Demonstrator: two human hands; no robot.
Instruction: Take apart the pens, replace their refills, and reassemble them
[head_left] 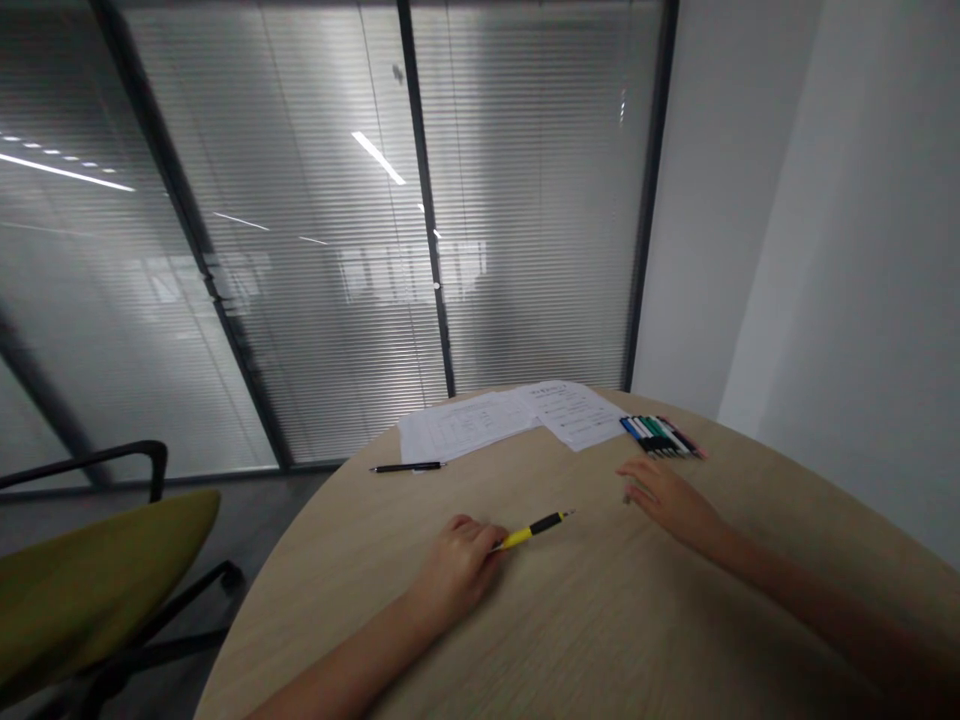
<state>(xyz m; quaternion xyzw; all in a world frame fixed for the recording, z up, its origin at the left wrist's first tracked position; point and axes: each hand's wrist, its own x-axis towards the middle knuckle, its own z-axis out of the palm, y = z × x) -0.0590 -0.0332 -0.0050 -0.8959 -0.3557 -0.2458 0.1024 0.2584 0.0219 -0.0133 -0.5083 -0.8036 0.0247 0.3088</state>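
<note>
Tabletop (585, 630): free passage runs between the left hand (461, 568) and the right hand (671, 498), narrowed by the yellow pen (519, 538) projecting from the left hand. Forward travel at center meets the paper sheets (476, 425) (flat, low obstacles). The pen row (654, 437) blocks travel just beyond the right fingers. At forward left, the black pen (409, 467) lies crosswise before the sheets.
</note>
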